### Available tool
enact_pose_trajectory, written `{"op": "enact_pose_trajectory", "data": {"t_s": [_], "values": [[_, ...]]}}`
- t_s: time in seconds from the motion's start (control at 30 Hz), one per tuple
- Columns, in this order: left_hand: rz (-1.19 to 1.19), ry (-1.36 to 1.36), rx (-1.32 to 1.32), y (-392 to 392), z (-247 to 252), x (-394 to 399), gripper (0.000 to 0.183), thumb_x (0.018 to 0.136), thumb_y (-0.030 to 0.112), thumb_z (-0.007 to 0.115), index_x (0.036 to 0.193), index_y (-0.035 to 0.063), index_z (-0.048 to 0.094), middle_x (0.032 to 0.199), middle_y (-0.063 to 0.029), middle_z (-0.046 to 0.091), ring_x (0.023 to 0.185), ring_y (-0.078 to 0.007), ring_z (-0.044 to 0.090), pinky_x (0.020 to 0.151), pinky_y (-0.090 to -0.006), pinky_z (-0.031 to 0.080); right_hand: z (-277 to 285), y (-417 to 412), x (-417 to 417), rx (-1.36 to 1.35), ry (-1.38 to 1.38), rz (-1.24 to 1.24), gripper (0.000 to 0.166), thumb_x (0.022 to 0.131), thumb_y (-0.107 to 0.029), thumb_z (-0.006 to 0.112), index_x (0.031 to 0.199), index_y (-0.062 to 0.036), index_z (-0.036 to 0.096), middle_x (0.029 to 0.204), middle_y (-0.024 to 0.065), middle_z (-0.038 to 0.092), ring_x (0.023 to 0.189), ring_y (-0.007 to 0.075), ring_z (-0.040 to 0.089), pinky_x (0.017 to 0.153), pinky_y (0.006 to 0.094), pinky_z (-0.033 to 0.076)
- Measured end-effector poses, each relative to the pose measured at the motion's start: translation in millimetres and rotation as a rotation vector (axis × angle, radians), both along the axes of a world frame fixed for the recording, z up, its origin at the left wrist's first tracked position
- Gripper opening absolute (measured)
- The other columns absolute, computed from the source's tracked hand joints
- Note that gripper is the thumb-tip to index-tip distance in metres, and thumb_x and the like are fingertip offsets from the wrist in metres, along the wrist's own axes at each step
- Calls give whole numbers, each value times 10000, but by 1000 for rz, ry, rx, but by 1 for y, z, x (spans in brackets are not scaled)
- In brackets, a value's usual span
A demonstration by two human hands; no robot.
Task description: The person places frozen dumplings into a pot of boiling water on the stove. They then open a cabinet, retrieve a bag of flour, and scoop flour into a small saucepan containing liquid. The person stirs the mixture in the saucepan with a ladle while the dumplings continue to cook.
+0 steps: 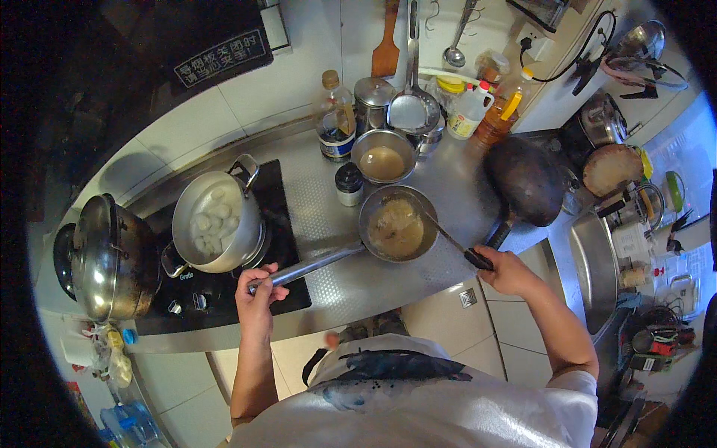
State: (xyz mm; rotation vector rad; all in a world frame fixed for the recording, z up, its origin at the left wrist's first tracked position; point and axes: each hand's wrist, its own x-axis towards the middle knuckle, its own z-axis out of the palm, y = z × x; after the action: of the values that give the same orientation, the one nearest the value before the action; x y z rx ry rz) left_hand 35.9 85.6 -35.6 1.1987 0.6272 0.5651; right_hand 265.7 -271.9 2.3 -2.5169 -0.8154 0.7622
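Observation:
My left hand grips the end of a long metal handle that belongs to a round metal pan on the steel counter. Tan, lumpy contents lie in that pan. The black grip of a thin metal utensil is in my right hand, and its far end dips into the contents, so its shape is hidden. Behind the pan stands a metal bowl with tan liquid. To the left, a two-handled pot on the stove holds pale, rounded pieces in cloudy liquid.
A black-lidded jar stands close to the pan and bowl. Bottles, including a brown-capped one, line the wall. A dark wok lies upside down at right, before the sink. A large lidded pot is far left.

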Motion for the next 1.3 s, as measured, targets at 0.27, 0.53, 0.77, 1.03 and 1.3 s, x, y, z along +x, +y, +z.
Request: {"op": "enact_pose_trajectory", "data": {"t_s": [0.27, 0.53, 0.77, 1.03, 1.3], "values": [[-1, -3, -9, 1, 0, 0, 93, 786, 12, 463, 878, 26, 454, 1013, -184, 519, 584, -154, 569, 517, -233, 475, 51, 12, -11, -236, -256, 196, 482, 639, -81, 545, 1114, -89, 463, 772, 206, 577, 724, 362, 557, 674, 427, 449], [-21, -11, -9, 4, -1, 1, 96, 784, 8, 464, 878, 25, 453, 1012, -194, 516, 579, -153, 572, 508, -231, 476, 17, 11, -3, -130, -64, 189, 478, 645, -97, 560, 1115, -93, 472, 808, 215, 572, 735, 362, 560, 688, 414, 451], [-39, -8, -4, 6, -1, 0, 104, 785, 8, 460, 886, 30, 451, 1021, -190, 513, 583, -156, 573, 518, -235, 481, -42, 18, 8, 35, -21, 67, 472, 681, -105, 562, 1140, -106, 455, 834, 206, 577, 757, 359, 564, 705, 394, 455], [-39, 0, -9, 6, -2, 0, 102, 787, 3, 453, 885, 31, 452, 1026, -186, 513, 587, -161, 573, 527, -235, 482, -48, 12, 10, 61, -139, -52, 512, 664, -86, 559, 1161, -106, 436, 831, 200, 581, 759, 358, 565, 711, 413, 455], [-28, 9, 12, 7, -4, -1, 110, 777, 35, 479, 882, 46, 446, 1016, -186, 519, 572, -169, 575, 511, -256, 485, 38, 11, -13, -191, -120, 67, 483, 650, -75, 571, 1121, -115, 472, 833, 201, 571, 749, 351, 554, 679, 393, 440]]}}
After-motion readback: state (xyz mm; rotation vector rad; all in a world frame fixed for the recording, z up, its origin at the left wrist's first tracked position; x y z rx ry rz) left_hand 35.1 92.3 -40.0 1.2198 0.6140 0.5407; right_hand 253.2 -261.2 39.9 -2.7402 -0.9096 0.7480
